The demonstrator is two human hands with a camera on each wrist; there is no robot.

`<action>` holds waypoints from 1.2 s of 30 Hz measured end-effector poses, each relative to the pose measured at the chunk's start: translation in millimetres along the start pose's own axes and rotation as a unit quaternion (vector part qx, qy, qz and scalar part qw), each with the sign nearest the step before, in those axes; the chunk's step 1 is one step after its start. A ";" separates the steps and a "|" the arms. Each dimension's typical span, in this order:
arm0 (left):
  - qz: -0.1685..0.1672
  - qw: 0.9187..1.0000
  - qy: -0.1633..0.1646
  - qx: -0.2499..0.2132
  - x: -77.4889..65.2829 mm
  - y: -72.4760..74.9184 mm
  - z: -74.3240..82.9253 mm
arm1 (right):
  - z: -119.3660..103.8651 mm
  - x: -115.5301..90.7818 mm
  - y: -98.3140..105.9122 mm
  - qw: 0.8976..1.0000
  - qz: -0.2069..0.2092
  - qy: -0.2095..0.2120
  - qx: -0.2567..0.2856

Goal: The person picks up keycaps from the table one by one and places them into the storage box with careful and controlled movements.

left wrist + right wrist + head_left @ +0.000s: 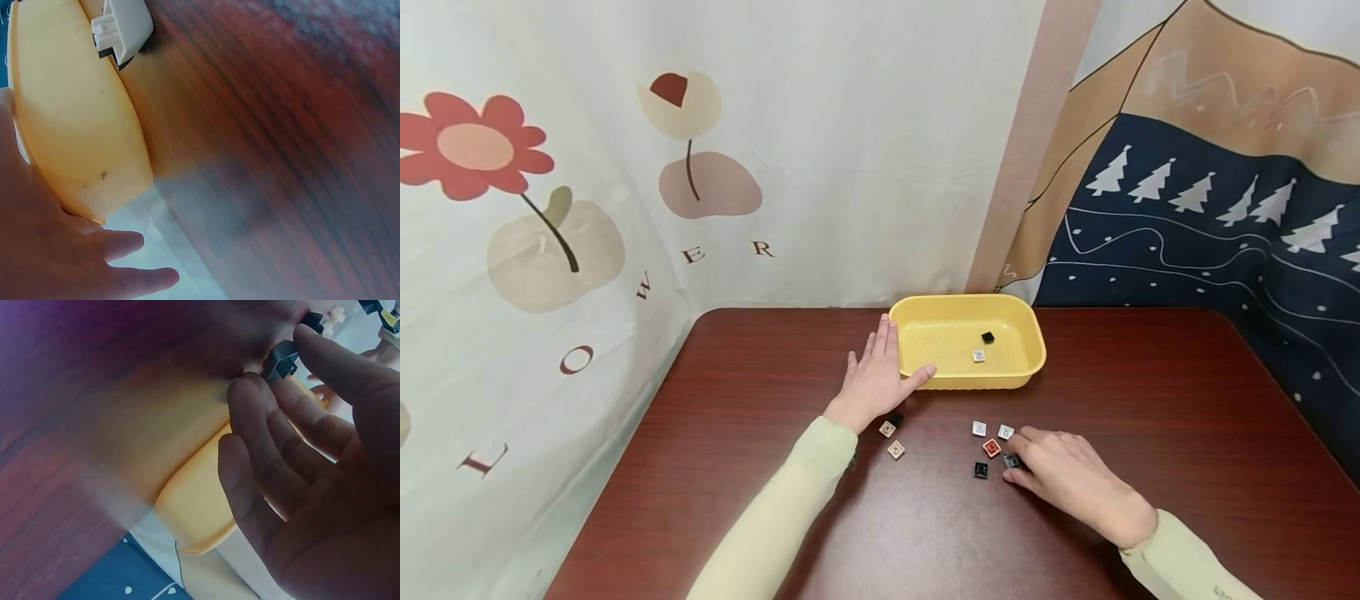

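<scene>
Curtain lettering reading L-O-W-E-R, left hand spreading fingers against tray, two keycaps lying inside, right hand pinching dark keycap on table, two white keycaps, one red, one black lying nearby, three more by left wrist

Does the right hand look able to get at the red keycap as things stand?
Probably yes: the red keycap lies uncovered close to the right hand, though a dark keycap between its thumb and fingers may need clearing first.
</scene>
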State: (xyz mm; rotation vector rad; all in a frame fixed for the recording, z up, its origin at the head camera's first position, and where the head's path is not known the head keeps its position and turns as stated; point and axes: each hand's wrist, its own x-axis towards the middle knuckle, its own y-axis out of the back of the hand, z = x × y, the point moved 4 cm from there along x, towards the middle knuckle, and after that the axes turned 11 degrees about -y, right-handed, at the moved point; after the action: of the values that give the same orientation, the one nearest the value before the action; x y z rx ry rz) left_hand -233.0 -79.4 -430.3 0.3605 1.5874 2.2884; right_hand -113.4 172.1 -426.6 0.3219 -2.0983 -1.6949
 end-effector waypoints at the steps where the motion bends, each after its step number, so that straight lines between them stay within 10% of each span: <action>1: -0.001 1.000 0.000 -0.001 0.0 0.0 0.2 | 0.3 -0.1 0.4 1.000 0.001 -0.001 0.000; 36: 0.005 1.000 -0.005 0.005 -0.3 1.5 0.6 | 19.1 9.3 43.5 0.991 0.083 -0.081 0.059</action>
State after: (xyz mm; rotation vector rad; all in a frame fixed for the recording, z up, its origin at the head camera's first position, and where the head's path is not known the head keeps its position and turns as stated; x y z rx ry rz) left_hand -232.7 -79.5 -428.7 0.3823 1.5972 2.2830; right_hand -126.7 194.7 -385.9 0.0430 -2.2783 -1.5485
